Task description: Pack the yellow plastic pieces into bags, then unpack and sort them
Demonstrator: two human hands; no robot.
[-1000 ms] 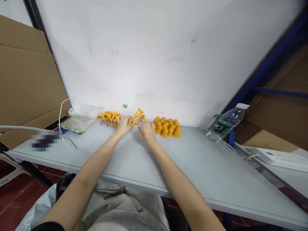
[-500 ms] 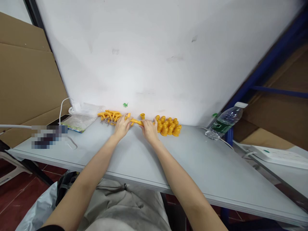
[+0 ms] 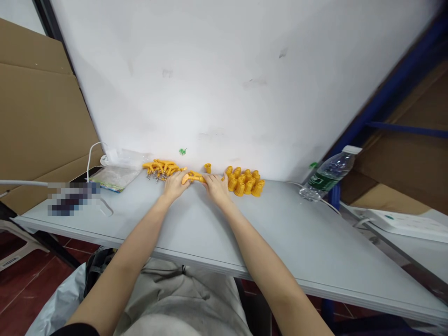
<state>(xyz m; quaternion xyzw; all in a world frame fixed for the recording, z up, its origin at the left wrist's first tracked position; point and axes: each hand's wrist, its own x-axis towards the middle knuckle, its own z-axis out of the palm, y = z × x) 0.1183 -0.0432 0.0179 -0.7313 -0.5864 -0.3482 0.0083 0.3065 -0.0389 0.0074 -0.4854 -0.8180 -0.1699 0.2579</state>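
Between my two hands runs a yellow plastic rod-shaped part (image 3: 196, 178), held level just above the table. My left hand (image 3: 176, 185) is closed on its left end, where a wider handle-like piece shows at the fingertips. Closed around the right end is my right hand (image 3: 216, 186), whose fingers hide that end. Left of my left hand lies a pile of yellow branched plastic pieces (image 3: 161, 166) with small silvery metal parts (image 3: 154, 175). Several yellow ribbed cups (image 3: 248, 182) stand in rows right of my right hand. A single yellow cup (image 3: 207, 168) stands behind my hands.
A white panel (image 3: 224, 93) rises behind the grey table (image 3: 280, 233). Plastic bags (image 3: 114, 178) and a white cable (image 3: 89, 156) lie at the left, by a blurred patch. A water bottle (image 3: 327, 175) stands tilted at the right, near a white power strip (image 3: 409, 224).
The yellow part has turned between my hands, and its handle-like left end now points lower toward me. My left fingers have shifted slightly. The cups and the pile stay in place.
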